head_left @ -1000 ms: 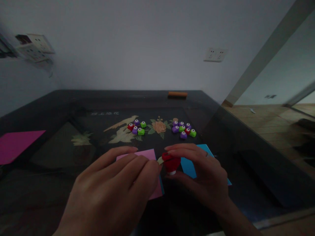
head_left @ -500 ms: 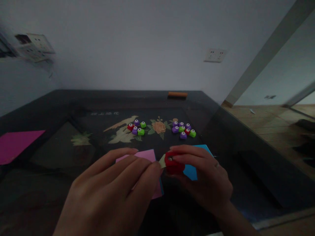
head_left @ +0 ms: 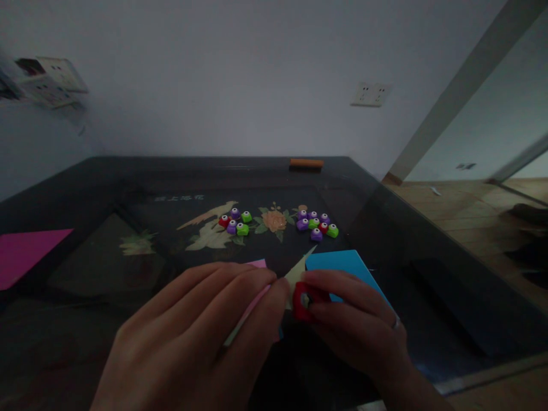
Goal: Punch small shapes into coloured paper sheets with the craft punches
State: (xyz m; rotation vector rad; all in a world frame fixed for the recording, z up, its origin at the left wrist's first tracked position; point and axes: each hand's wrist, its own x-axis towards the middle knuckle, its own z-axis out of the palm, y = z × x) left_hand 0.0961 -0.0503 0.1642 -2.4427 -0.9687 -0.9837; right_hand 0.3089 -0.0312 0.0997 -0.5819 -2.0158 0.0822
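Note:
My left hand (head_left: 205, 331) pinches a pale yellow piece of paper (head_left: 295, 277) between thumb and fingers, and a pink strip shows between its fingers. My right hand (head_left: 359, 325) is closed around a small red object (head_left: 303, 301) with an opening in its face, held against the yellow paper's right side. A pink sheet (head_left: 259, 264) lies mostly hidden beneath my left hand. Behind my right hand is a blue sheet (head_left: 342, 261) on the dark table.
Several small eyed pieces in purple, green and red form a left cluster (head_left: 233, 222) and a right cluster (head_left: 317, 224). A magenta sheet (head_left: 29, 251) lies far left. An orange-brown stick (head_left: 306, 163) rests at the table's (head_left: 192, 171) back edge.
More of the yellow paper shows, now pointing up between my hands. The red object has turned and moved slightly down. More of the blue sheet is uncovered, while my left hand covers more pink.

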